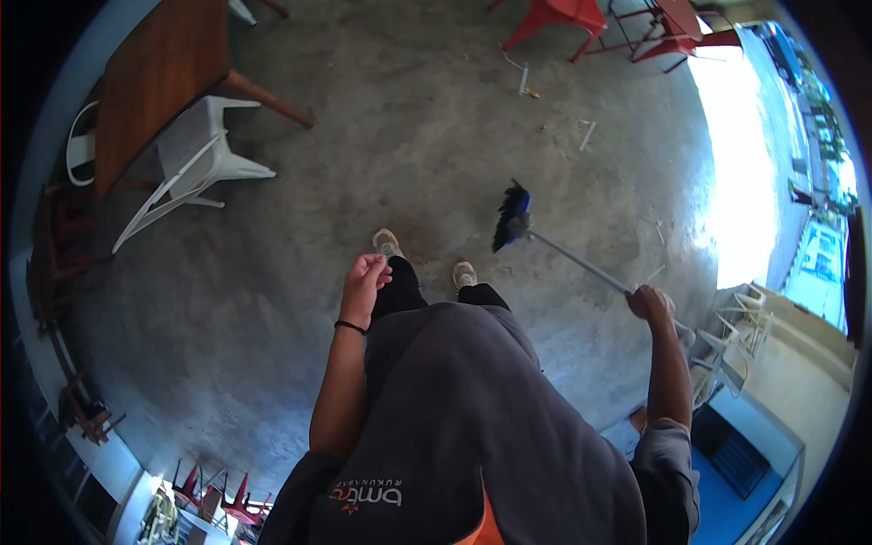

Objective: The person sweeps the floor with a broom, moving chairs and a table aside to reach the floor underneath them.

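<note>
My right hand (pixel 650 302) is closed around the grey handle of a broom (pixel 581 262), out to my right. The broom's head (pixel 512 218), with dark blue bristles, is at the floor ahead of my right foot. In front of my body, my left hand (pixel 366 282) is raised with its fingers curled in, and I see nothing in it. A dark band circles that wrist. Both my shoes (pixel 464 273) stand on the grey concrete floor (pixel 409 136).
White strips (pixel 588 136) and small bits of litter (pixel 533 94) lie on the floor ahead. A wooden table (pixel 163 82) and a white chair (pixel 195 154) stand at the left. Red chairs (pixel 559 23) are at the far end. Bright light enters through an opening (pixel 740 163) at the right.
</note>
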Demonstrator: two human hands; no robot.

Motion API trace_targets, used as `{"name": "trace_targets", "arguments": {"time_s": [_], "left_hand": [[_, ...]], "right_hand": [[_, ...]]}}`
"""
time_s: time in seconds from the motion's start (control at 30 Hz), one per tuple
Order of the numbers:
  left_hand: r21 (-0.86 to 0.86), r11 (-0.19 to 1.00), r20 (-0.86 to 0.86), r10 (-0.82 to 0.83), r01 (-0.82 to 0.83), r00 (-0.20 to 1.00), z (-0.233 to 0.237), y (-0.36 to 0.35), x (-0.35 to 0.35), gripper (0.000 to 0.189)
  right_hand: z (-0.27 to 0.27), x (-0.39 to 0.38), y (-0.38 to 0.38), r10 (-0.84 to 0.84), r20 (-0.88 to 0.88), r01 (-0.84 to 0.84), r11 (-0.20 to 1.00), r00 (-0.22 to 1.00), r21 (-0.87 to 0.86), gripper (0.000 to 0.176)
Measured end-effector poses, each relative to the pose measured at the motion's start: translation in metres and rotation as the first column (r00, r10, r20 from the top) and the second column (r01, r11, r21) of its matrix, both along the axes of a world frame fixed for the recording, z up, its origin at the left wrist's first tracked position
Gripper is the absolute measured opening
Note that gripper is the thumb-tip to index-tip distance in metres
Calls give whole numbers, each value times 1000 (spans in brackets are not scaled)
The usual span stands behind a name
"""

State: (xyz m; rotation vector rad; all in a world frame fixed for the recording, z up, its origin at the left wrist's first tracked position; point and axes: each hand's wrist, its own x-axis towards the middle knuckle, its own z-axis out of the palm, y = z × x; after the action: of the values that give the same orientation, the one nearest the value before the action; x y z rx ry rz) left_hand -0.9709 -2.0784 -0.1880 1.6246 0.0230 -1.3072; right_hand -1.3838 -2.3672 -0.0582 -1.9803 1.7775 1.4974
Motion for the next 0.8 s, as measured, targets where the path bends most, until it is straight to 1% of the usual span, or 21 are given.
{"name": "trace_targets", "arguments": {"time_s": [0.03, 0.13, 0.17, 0.23, 0.3, 0.33, 0.37, 0.4, 0.43, 0.5, 0.57, 0.63, 0.7, 0.73, 0.8], "left_hand": [[-7, 1000, 5, 12, -12, 1000, 1, 4, 14, 23], [-25, 998, 17, 55, -54, 998, 6, 19, 51, 27], [-16, 997, 16, 76, -76, 997, 7, 26, 62, 24], [-2, 993, 10, 119, -119, 993, 9, 40, 78, 19], [23, 987, 10, 159, -160, 987, 8, 55, 88, 18], [40, 983, 9, 181, -182, 983, 7, 64, 92, 18], [24, 976, 5, 218, -218, 976, 5, 73, 94, 18], [11, 967, 0, 255, -255, 967, 2, 83, 93, 17], [-2, 957, -4, 291, -291, 957, 0, 92, 93, 17], [-2, 933, 1, 361, -361, 933, 2, 105, 90, 17], [28, 914, 12, 405, -405, 914, 4, 116, 83, 17], [80, 904, 31, 419, -420, 908, 5, 125, 76, 18], [128, 893, 46, 429, -432, 902, 10, 130, 67, 18], [148, 888, 53, 433, -436, 900, 11, 130, 64, 19], [178, 871, 42, 457, -457, 888, 6, 131, 55, 20]], "right_hand": [[-4, 26, 11, 47, 24, -48, 999, 999, 15, 53], [-20, 124, 41, 35, 93, -49, 986, 995, 157, 58], [-31, 155, 50, 37, 130, -63, 977, 991, 206, 59], [-63, 211, 70, 75, 237, -142, 950, 969, 279, 59], [-115, 264, 92, 120, 338, -232, 921, 933, 313, 59], [-129, 300, 104, 130, 388, -273, 900, 913, 340, 58], [-143, 332, 120, 144, 470, -316, 897, 871, 309, 55], [-204, 344, 133, 183, 553, -391, 875, 813, 286, 52], [-195, 390, 149, 179, 511, -385, 862, 841, 331, 47], [-239, 447, 174, 165, 622, -467, 807, 765, 361, 43], [-237, 504, 192, 140, 613, -428, 831, 778, 354, 37], [-254, 537, 197, 170, 593, -447, 820, 787, 358, 34], [-270, 547, 189, 149, 586, -394, 864, 796, 315, 32], [-275, 545, 185, 140, 582, -365, 885, 801, 290, 32], [-275, 521, 153, 210, 531, -415, 858, 821, 303, 33]]}}
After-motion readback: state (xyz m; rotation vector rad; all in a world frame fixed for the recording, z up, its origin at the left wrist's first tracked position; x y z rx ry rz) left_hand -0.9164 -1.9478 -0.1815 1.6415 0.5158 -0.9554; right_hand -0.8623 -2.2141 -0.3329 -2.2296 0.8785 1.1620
